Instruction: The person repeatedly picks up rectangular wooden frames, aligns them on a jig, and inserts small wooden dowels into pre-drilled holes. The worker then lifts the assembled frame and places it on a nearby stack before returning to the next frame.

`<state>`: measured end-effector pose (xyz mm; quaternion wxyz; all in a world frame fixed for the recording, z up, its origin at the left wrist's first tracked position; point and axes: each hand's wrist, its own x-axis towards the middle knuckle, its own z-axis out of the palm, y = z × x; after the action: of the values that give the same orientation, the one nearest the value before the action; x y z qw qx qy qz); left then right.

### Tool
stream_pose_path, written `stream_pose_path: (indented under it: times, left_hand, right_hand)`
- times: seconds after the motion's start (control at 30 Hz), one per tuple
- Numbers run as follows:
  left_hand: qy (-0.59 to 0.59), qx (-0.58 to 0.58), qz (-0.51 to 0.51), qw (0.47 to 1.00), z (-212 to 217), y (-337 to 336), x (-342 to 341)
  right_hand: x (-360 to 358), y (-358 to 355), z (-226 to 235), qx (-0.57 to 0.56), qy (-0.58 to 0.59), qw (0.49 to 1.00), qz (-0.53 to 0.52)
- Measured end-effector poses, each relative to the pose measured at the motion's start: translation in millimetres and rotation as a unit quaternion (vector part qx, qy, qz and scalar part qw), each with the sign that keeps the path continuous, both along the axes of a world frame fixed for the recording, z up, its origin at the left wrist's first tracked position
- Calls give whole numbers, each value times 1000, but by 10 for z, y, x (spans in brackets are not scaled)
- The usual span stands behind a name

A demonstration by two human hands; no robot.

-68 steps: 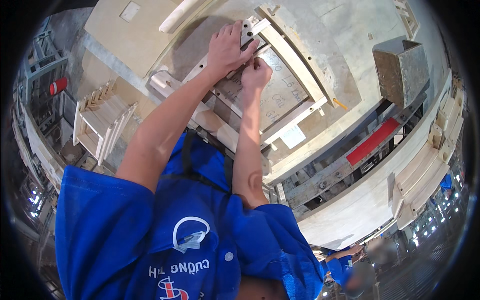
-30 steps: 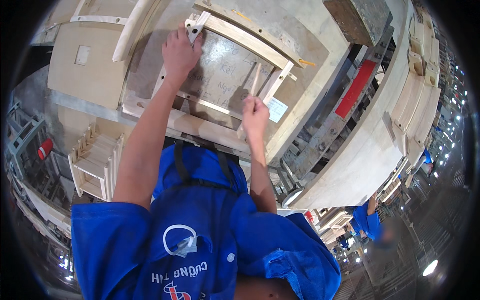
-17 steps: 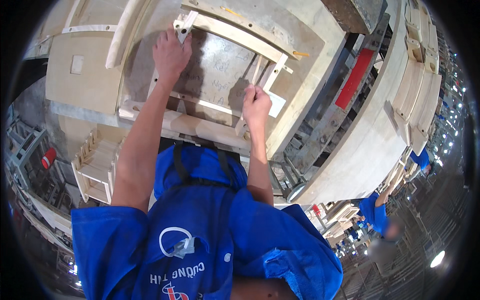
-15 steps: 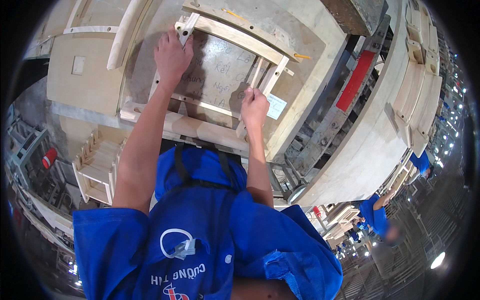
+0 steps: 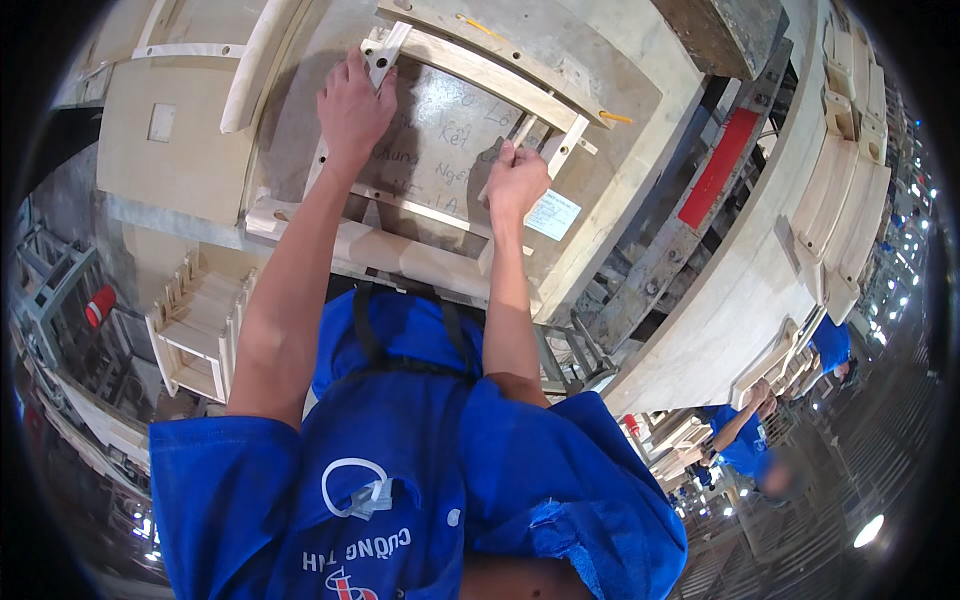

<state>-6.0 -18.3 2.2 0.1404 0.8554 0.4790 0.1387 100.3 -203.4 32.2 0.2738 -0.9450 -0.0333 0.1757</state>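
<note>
A pale rectangular wooden frame (image 5: 495, 83) lies on the worktop in front of me. My left hand (image 5: 357, 112) is closed around its far left corner, where a short rail with dark holes meets the far rail. Inside the frame's right side, my right hand (image 5: 517, 182) grips a thin wooden stick (image 5: 525, 126), held slantwise beside the right-hand rail (image 5: 566, 142). The stick's far end shows beyond my fingers and a little of it shows below them; my hand hides the middle.
Handwriting marks the worktop (image 5: 432, 105) inside the frame. Around it lie a yellow pencil (image 5: 616, 117), a paper label (image 5: 552, 214) and a rounded wooden rail (image 5: 385, 250). A slatted wooden piece (image 5: 195, 325) stands at left. Another person (image 5: 740, 435) works at lower right.
My right hand has moved farther from me along the frame's right side, now gripping nearer the stick's far end. My left hand keeps its hold at the corner.
</note>
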Motion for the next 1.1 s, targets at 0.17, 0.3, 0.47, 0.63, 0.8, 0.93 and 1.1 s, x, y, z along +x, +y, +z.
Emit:
stream_pose_path:
  times: [0.17, 0.3, 0.47, 0.63, 0.8, 0.93, 1.1]
  left_hand:
    - [-25, -23, -1, 999, 45, 2, 1]
    - [-8, -7, -8, 1000, 24, -2, 8]
    - [-12, 6, 1, 1000, 8, -11, -14]
    - [-12, -9, 0, 1000, 51, -16, 2]
    - [-9, -35, 19, 999, 57, -19, -4]
    - [-16, -33, 4, 999, 248, -47, -24]
    - [-103, -24, -260, 960, 455, -326, -202]
  right_hand:
    - [-29, -18, -74, 20, -57, 998, -17]
    - [-40, -94, -47, -39, -37, 996, 67]
    - [-254, -353, 257, 76, 179, 974, 117]
    - [-56, -28, 399, 252, 149, 955, 49]
    - [251, 180, 626, 267, 307, 911, -70]
    - [746, 301, 531, 486, 471, 716, -169]
    - [1392, 800, 598, 539, 475, 628, -300]
